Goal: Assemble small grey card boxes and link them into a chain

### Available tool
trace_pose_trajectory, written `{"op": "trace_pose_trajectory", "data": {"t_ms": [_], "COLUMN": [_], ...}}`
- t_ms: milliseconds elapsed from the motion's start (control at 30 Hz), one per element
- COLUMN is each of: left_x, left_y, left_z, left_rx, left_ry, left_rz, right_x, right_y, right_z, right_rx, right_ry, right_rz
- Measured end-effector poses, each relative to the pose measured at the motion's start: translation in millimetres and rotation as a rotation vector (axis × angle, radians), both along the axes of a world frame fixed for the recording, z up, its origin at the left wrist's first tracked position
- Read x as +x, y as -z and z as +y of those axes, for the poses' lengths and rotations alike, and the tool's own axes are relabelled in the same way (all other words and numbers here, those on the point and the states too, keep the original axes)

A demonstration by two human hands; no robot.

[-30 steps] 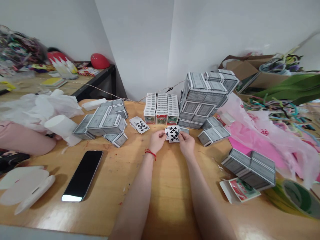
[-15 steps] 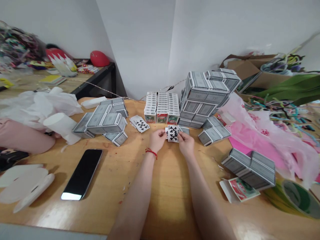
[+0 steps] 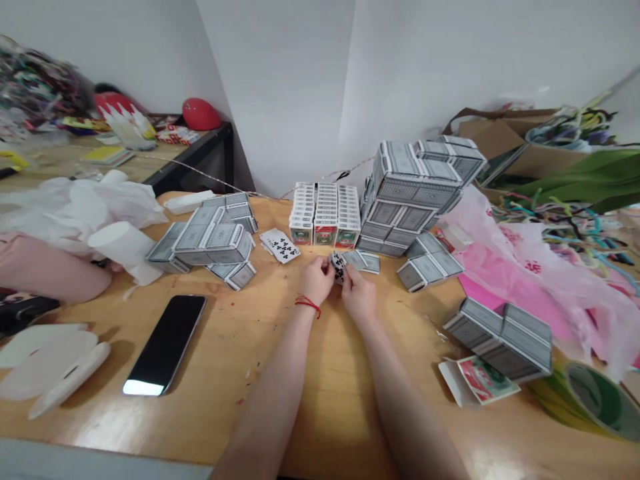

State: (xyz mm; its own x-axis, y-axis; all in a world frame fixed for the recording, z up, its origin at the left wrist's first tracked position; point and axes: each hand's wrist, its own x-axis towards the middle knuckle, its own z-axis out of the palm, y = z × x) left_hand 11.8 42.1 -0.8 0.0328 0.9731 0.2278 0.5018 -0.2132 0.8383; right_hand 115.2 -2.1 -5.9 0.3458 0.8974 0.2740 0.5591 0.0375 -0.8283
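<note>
The playing card [image 3: 338, 265], its face printed with black clubs, was between the fingertips of the two hands, at the right of the left hand [image 3: 317, 281] and at the upper left of the right hand [image 3: 358, 293]; it looked narrow, either bent or turned, and which could not be told. Just beyond the right fingers lay grey-backed cards [image 3: 370, 262] on the wooden table [image 3: 215, 373], and well to the left of the held card a face-up pile of cards [image 3: 283, 248] lay fanned, clubs uppermost. Behind the hands stood three rows of card boxes [image 3: 326, 212], packed side by side; what they held was hidden. At the lower right, a card box [image 3: 486, 381] lay with its white flap out, partly beneath a pair of grey card-patterned blocks [image 3: 500, 337]. In the right background, a cardboard box [image 3: 545, 159] held a bundle of coloured fuzzy stems [image 3: 593, 125]. The left hand, a red cord bracelet [image 3: 307, 305] at its wrist, was curled with thumb and fingers pinching the card's left side. The right hand was curled likewise, its thumb and fingertips drawn together on the card's right side.
</note>
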Motion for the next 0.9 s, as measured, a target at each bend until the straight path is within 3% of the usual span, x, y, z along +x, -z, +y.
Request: {"op": "trace_pose_trajectory", "data": {"t_ms": [100,233,467,900], "left_x": [6,11,7,4], "left_y": [-1.5,1.7,4.6,4.9], "left_z": [-4,-5,-1,-1], "left_rx": [0.049,0.031,-0.008,0.020], "left_ry": [0.045,0.088,0.115,0.035], "left_rz": [0.103,0.018,-0.119,-0.029], "right_x": [-1,5,8,8], "right_y": [-1.6,-5.2,-2.7,1.4], "right_z": [-1,0,2,1], "right_rx": [-0.032,-0.025,0.017,0.013], "right_ry": [0.086,0.176,0.125,0.000], "right_rz": [-0.182,-0.295,-0.301,-0.243]}}
